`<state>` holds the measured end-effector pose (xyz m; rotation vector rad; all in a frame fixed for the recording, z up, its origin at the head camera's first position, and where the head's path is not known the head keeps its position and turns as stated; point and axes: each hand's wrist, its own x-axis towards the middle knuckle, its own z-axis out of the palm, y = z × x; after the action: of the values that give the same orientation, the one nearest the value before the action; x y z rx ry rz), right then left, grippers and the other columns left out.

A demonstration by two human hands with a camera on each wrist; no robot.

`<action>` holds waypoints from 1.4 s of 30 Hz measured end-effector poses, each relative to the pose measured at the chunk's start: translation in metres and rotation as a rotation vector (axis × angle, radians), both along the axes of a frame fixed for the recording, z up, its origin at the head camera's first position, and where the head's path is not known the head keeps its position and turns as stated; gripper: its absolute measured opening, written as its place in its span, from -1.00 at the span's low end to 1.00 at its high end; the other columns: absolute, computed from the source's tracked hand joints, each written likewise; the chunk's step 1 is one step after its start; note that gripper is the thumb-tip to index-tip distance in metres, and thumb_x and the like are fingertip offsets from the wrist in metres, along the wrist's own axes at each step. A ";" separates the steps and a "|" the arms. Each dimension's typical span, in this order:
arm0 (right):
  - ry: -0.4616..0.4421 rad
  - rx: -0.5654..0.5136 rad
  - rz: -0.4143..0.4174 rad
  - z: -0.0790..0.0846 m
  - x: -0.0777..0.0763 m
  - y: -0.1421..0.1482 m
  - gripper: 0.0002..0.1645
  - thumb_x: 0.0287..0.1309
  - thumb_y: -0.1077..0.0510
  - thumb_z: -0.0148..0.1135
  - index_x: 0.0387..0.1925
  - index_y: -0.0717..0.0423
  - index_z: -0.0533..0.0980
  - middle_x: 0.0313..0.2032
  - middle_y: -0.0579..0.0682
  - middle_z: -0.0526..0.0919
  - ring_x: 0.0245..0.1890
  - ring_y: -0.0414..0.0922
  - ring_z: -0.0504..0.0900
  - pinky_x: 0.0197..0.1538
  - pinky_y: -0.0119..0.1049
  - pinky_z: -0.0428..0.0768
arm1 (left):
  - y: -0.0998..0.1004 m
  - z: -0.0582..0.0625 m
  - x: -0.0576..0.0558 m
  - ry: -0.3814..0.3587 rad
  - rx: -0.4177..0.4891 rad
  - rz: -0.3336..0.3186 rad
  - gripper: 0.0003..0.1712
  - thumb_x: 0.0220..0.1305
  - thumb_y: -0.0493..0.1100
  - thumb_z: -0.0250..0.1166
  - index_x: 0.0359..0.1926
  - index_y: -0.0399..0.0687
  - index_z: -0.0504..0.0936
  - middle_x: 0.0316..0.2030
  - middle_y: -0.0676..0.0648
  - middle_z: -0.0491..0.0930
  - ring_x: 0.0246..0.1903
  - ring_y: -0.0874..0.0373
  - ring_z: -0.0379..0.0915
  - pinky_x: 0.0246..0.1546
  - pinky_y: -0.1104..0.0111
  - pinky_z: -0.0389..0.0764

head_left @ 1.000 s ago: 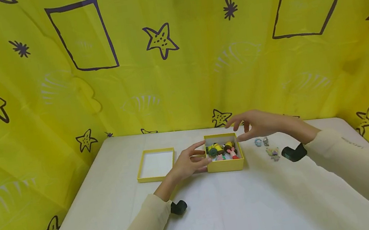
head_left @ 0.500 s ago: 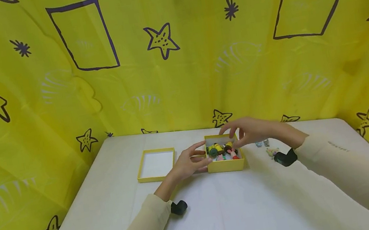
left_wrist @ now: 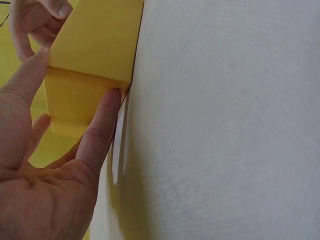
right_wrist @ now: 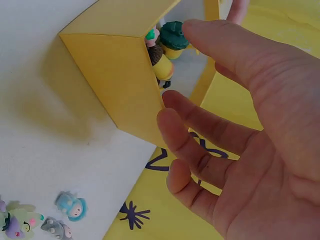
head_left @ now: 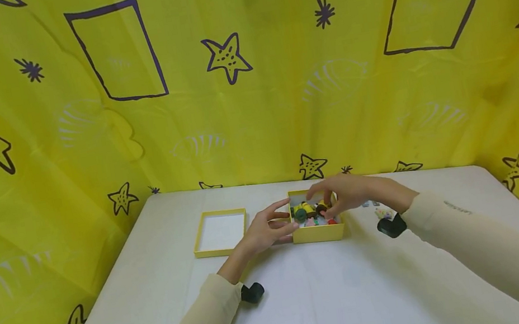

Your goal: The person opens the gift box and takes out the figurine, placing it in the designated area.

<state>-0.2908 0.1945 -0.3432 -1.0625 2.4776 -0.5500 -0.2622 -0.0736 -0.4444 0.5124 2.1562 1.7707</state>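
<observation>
A yellow box [head_left: 318,234] with a pale inside holds several small toy figures, among them a green-topped figure [right_wrist: 173,37] and a yellow one [head_left: 307,209]. My left hand [head_left: 264,233] rests its spread fingertips against the box's left wall, thumb at the upper edge. Over the box's right side reaches my right hand [head_left: 350,192], thumb and fingers apart. In the right wrist view its thumb tip appears close to the green-topped figure, and its fingers are beside the box wall. Nothing shows between them; part of the box's contents is hidden by this hand.
Left of the box lies a shallow yellow lid [head_left: 223,251], white inside. To the right are a blue figurine [right_wrist: 71,206], a grey one [right_wrist: 56,228] and a pale green one [right_wrist: 20,220]. A yellow patterned curtain [head_left: 251,112] stands behind the white table [head_left: 312,301].
My right hand has moved left and down from beyond the box's right edge to over its contents. The left hand, box and lid have stayed in place.
</observation>
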 end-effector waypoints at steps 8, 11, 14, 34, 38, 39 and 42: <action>-0.028 0.140 -0.074 -0.004 0.002 -0.009 -0.36 0.23 0.17 0.48 0.32 0.00 0.48 -0.29 -0.07 0.70 -0.29 -0.15 0.63 -0.18 -0.26 0.68 | 0.000 0.000 0.000 0.011 -0.018 0.010 -0.13 0.32 -0.13 0.46 0.57 0.06 0.27 0.27 -0.30 0.47 0.18 -0.12 0.56 -0.02 0.19 0.74; -0.029 0.186 -0.077 -0.007 0.001 -0.012 -0.40 0.23 0.17 0.46 0.28 -0.04 0.50 -0.28 -0.05 0.68 -0.28 -0.13 0.62 -0.19 -0.25 0.68 | 0.000 -0.001 0.000 0.018 -0.017 0.007 -0.13 0.33 -0.14 0.46 0.57 0.05 0.27 0.27 -0.31 0.47 0.19 -0.14 0.56 -0.01 0.17 0.73; -0.026 0.216 -0.078 -0.009 0.000 -0.013 -0.45 0.22 0.19 0.45 0.22 -0.05 0.52 -0.26 -0.02 0.66 -0.27 -0.12 0.60 -0.20 -0.26 0.67 | 0.000 -0.001 0.000 0.027 -0.021 0.006 -0.14 0.33 -0.14 0.45 0.57 0.04 0.27 0.26 -0.31 0.48 0.19 -0.14 0.55 0.02 0.17 0.72; 0.094 0.339 -0.140 -0.022 0.003 -0.023 -0.66 0.12 0.25 0.51 -0.07 -0.08 0.68 -0.28 -0.06 0.62 -0.29 -0.08 0.51 -0.22 -0.15 0.57 | 0.001 0.000 0.001 0.053 -0.044 0.009 -0.15 0.34 -0.13 0.45 0.56 0.04 0.28 0.26 -0.32 0.49 0.20 -0.17 0.55 0.08 0.15 0.69; 0.108 0.319 -0.140 -0.023 0.004 -0.023 -0.70 0.13 0.27 0.50 -0.10 -0.07 0.70 -0.30 -0.06 0.61 -0.32 -0.09 0.50 -0.30 -0.21 0.49 | 0.001 0.000 0.001 0.031 -0.024 0.003 -0.13 0.33 -0.15 0.46 0.57 0.05 0.27 0.27 -0.33 0.47 0.20 -0.17 0.54 0.04 0.16 0.71; 0.111 0.313 -0.136 -0.023 0.004 -0.023 -0.71 0.13 0.29 0.49 -0.12 -0.06 0.70 -0.31 -0.06 0.61 -0.33 -0.09 0.49 -0.32 -0.22 0.48 | 0.001 0.000 0.001 0.032 -0.026 0.003 -0.13 0.33 -0.14 0.46 0.57 0.05 0.27 0.27 -0.33 0.47 0.20 -0.16 0.54 0.04 0.16 0.71; 0.118 0.295 -0.127 -0.023 0.005 -0.022 -0.77 0.14 0.32 0.46 -0.20 -0.04 0.71 -0.34 -0.06 0.61 -0.37 -0.11 0.48 -0.38 -0.25 0.43 | 0.001 -0.001 0.000 0.041 -0.035 0.007 -0.14 0.33 -0.13 0.45 0.56 0.06 0.28 0.27 -0.32 0.48 0.20 -0.16 0.54 0.07 0.15 0.69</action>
<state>-0.2857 0.1721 -0.3666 -0.8478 2.6381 -0.1514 -0.2618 -0.0727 -0.4453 0.5372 2.2153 1.7377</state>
